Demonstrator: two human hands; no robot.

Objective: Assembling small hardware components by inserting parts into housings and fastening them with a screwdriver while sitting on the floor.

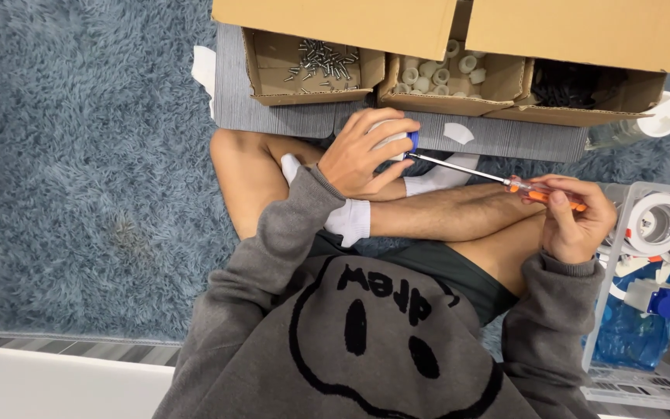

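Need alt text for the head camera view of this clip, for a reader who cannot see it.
Seen from above, a person sitting cross-legged on a blue shaggy rug grips a small white and blue part in the left hand and drives an orange-handled screwdriver into it with the right hand. Cardboard boxes of screws and white fittings sit ahead.

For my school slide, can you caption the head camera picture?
Left hand holds a small white and blue part while the right hand turns an orange-handled screwdriver into it.
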